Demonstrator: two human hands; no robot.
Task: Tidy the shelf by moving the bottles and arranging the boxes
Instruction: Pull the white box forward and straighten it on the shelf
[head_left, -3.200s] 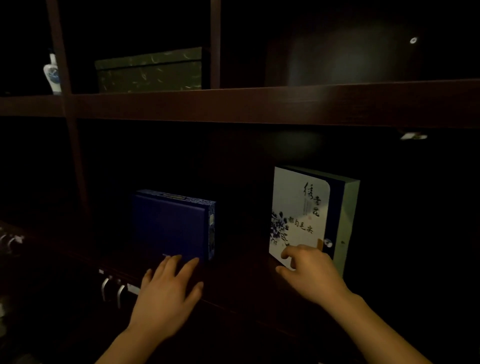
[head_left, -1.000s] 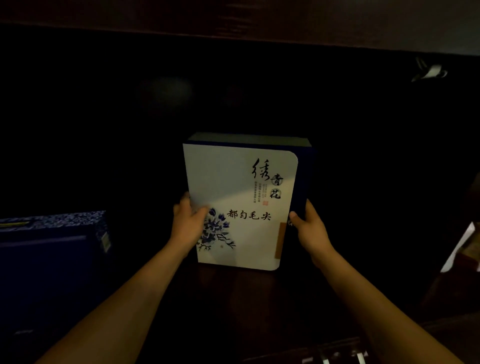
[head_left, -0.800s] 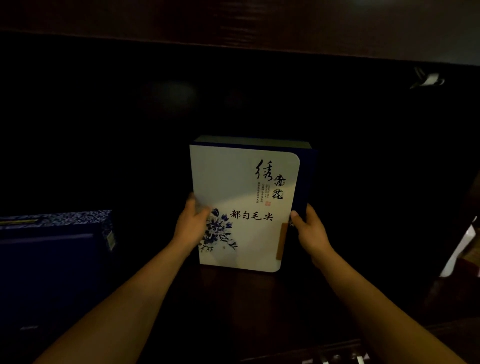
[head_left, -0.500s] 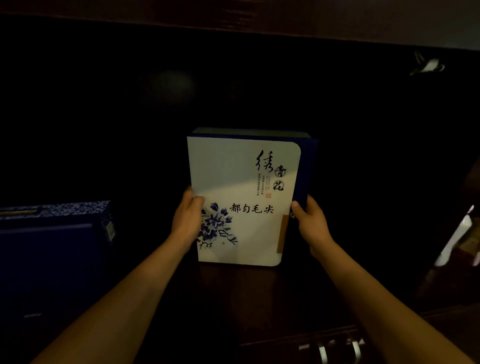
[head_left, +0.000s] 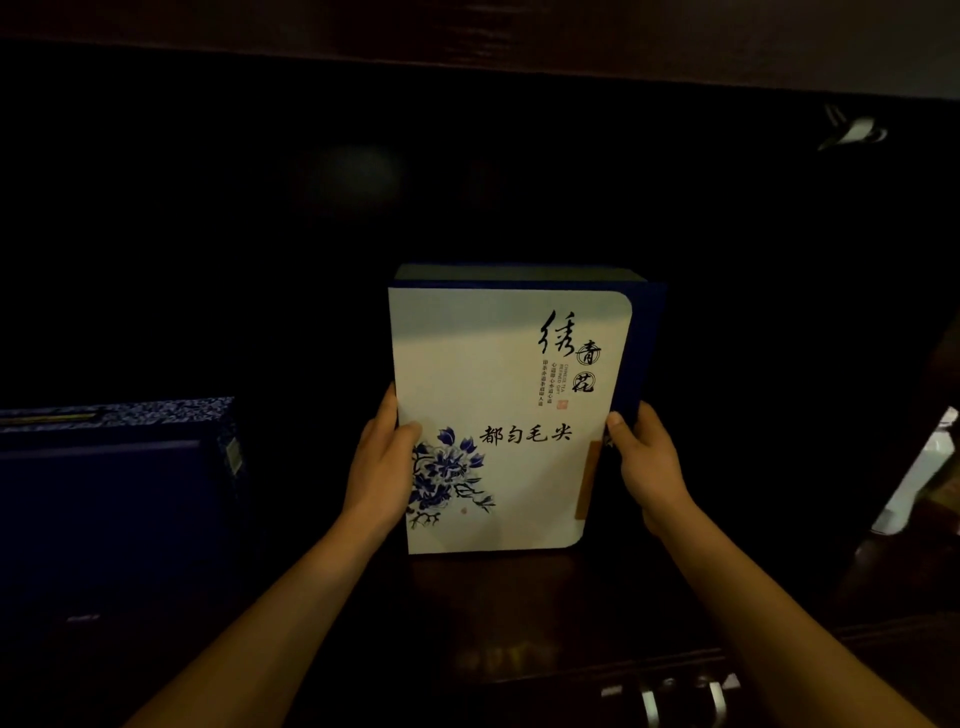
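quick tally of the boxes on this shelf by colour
white box: 1
blue box: 1
total: 2

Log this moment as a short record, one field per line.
held thing: white box with blue flowers, upright, front toward the camera
left hand: grips the box's left edge, thumb on the front
right hand: grips the box's right edge
support: the box's bottom appears to rest on the shelf
neighbour: dark blue box to the left, apart from the white one
below: metal handles at the lower edge of the view
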